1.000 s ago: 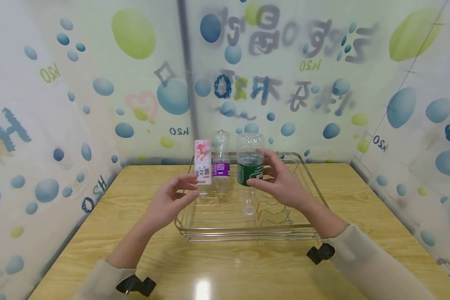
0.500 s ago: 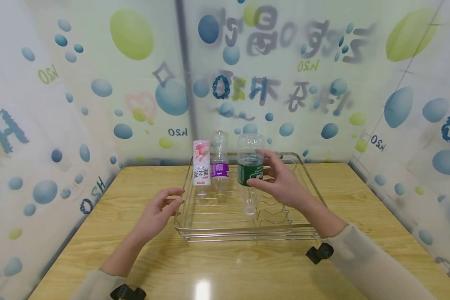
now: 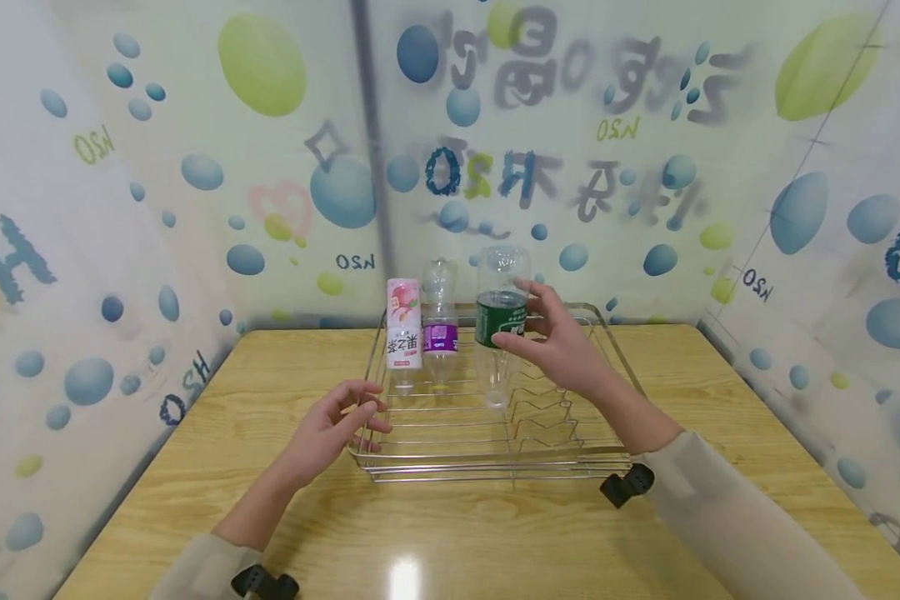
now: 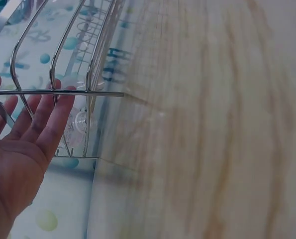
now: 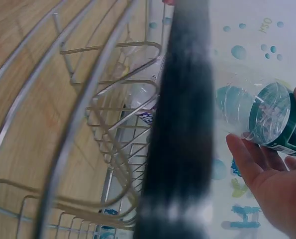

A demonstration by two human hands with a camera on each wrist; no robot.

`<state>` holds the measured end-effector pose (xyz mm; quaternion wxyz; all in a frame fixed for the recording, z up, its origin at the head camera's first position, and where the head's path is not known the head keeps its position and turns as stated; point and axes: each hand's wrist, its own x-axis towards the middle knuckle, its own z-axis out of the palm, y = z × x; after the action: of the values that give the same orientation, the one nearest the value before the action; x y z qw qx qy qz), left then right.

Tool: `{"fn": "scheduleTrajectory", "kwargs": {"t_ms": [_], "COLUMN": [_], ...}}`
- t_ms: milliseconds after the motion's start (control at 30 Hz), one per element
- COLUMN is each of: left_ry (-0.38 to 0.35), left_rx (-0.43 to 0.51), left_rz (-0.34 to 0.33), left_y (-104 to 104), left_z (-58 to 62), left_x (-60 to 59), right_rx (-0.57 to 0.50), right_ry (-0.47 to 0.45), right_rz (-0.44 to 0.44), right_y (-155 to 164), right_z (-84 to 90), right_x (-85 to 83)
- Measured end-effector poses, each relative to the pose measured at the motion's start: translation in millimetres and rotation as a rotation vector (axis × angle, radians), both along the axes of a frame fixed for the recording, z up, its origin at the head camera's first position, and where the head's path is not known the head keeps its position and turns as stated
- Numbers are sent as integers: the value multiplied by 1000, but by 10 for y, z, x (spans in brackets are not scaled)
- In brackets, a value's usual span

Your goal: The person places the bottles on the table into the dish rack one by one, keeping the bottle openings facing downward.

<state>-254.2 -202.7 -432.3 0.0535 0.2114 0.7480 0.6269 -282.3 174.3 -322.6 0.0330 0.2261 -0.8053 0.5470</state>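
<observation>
At the far side of the wire rack point(image 3: 495, 454), the right hand point(image 3: 562, 346) holds the green-label bottle point(image 3: 499, 321) upside down — thumb and fingers curl around its label band. Compared with a second ago, the bottle is now higher and its open neck sits further back, close to the row where the pink-label bottle point(image 3: 404, 333) and the purple-label bottle point(image 3: 440, 329) already stand inverted. It seems the neck hangs just above the rack wires, but from the head view I cannot tell if it touches them. In the right wrist view the bottle point(image 5: 274, 117) shows its clear base, and the fingers point(image 5: 247, 159) wrap it from below.

The left hand point(image 3: 330, 429) has come down and back from the pink-label bottle; now it rests near the front left corner of the rack with fingers spread and relaxed, holding nothing. The left wrist view shows the fingertips point(image 4: 63, 97) against a rack wire point(image 4: 58, 92), perhaps steadying it.

So my judgement is that two bottles are placed and the third one is being brought into line beside them — it is not yet released
</observation>
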Motion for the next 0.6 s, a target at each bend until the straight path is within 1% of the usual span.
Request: {"fn": "scheduleTrajectory", "kwargs": {"t_ms": [167,300,600], "left_ry": [-9,-14,-18], "left_rx": [22,39,48], "left_rz": [-26,-44,-43], "left_y": [-22,-36,-32], "left_z": [-19,-27,-28], "left_x": [-14,-20,-12], "right_rx": [-13,-5,-67], "right_ry": [-14,-31,-76], "right_rz": [-12,-38,-98], "right_y": [-86,-166,-339], "right_z": [131,219,317], "right_x": [-67,-136,-324]}}
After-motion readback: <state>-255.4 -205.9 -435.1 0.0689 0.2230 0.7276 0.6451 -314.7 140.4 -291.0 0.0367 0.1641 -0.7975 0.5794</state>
